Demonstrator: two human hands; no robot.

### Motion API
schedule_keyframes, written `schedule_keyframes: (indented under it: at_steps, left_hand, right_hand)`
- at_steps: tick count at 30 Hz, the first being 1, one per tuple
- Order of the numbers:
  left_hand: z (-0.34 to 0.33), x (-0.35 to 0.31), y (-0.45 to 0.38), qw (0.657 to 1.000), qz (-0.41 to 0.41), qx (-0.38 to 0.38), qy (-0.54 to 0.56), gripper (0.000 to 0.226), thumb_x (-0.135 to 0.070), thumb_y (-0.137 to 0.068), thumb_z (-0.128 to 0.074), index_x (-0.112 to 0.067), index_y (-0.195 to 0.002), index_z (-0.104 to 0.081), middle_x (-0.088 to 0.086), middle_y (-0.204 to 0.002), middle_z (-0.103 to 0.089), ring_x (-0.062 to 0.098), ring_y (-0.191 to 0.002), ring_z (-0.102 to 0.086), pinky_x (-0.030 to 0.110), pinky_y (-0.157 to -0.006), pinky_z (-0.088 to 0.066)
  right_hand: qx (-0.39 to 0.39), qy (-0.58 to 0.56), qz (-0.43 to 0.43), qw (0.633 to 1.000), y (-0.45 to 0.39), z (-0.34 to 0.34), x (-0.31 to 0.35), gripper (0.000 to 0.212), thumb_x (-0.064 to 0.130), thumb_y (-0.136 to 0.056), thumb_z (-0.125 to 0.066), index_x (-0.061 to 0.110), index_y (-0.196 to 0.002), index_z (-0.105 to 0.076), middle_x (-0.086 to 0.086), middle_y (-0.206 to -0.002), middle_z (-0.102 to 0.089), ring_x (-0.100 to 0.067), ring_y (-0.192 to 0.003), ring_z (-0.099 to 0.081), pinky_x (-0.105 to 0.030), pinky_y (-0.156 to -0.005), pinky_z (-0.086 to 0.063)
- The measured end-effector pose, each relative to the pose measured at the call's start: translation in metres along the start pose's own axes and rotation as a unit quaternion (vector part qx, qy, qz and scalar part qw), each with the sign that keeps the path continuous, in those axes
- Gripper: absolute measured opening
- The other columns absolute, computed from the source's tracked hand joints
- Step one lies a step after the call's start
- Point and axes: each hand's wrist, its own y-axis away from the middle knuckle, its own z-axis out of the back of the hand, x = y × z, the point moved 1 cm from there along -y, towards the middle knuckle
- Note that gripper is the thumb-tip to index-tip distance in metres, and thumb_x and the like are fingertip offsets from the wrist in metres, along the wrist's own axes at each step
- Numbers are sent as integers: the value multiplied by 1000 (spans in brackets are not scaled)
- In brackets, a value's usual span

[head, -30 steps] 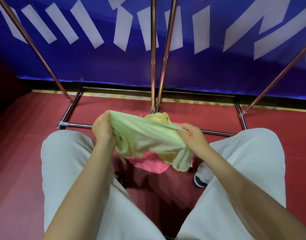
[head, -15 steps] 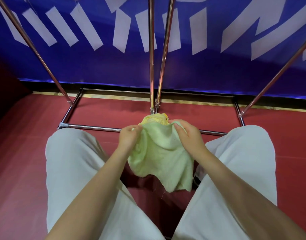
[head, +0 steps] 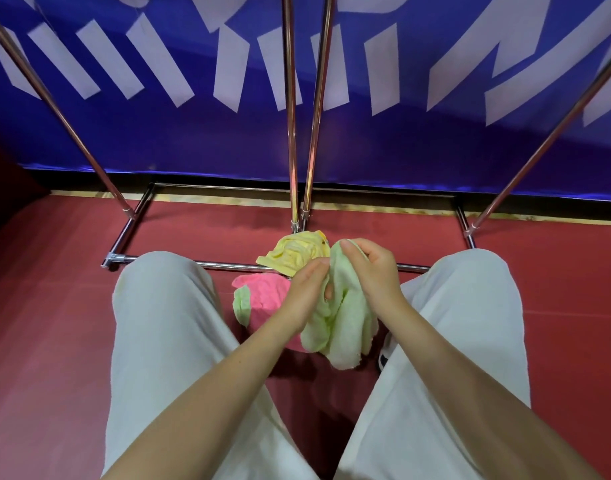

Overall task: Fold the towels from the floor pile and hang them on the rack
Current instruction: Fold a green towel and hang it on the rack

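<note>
- Left hand (head: 305, 294), right hand (head: 375, 271): both pinching green towel (head: 345, 327).
- Yellow towel (head: 293, 254): just beyond hands, on floor.
- Pink towel (head: 262, 299): beneath left hand.

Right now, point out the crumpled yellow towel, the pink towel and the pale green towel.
crumpled yellow towel (head: 293, 252), head view, its ribbed middle.
pink towel (head: 264, 296), head view, upper surface.
pale green towel (head: 349, 323), head view, hanging fold.

Pale green towel (head: 345, 327) over a red floor (head: 47, 306)
Yellow towel (head: 295, 252), pink towel (head: 262, 296), off-white trousers (head: 165, 341), chrome rack (head: 292, 133), blue banner (head: 435, 150) with white stripes
</note>
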Motion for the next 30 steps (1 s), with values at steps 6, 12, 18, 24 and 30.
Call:
schedule_keyframes:
  at_steps: [6,12,18,24,30]
  left_hand:
    - [14,-1,1,999,-40,-26,0,18,-23,-96,-57,-17,-80,-65,-10,-65,-56,6,-57,-49,20,-58,-43]
    - [35,-14,1,994,-66,-80,36,9,-22,-90,-65,-24,-85,-72,-5,-85,-71,7,-78,-62,25,-74,-50]
    - [49,-20,8,997,-43,-60,39,23,-44,-67,-73,-27,-83,-74,9,-94,-70,24,-86,-62,44,-82,-51]
    - [70,-23,5,981,-44,-128,138,4,-13,-89,-64,-10,-90,-67,0,-76,-68,12,-72,-63,25,-69,-52]
    - [112,-21,-4,949,-31,-262,172,5,-12,-90,-64,-14,-90,-68,3,-85,-67,17,-80,-62,32,-77,-52]
  right_hand:
    - [-13,41,26,999,-2,8,-1,21,11,-96,-52,11,-105,-70,10,-101,-69,9,-96,-59,-7,-85,-41]
    - [44,244,128,960,2,8,-16,26,28,-94,-52,19,-110,-71,5,-102,-73,-14,-97,-66,-31,-85,-50]
    - [37,240,105,964,3,2,-18,18,25,-95,-55,13,-90,-67,7,-70,-61,-17,-69,-55,-30,-68,-37]
    - [125,208,59,968,6,-4,-20,29,25,-91,-62,36,-65,-54,22,-61,-58,2,-61,-51,-15,-59,-33]
    - [191,270,19,944,5,-1,-41,37,33,-95,-55,34,-60,-41,11,-56,-46,-1,-58,-42,-23,-59,-32]
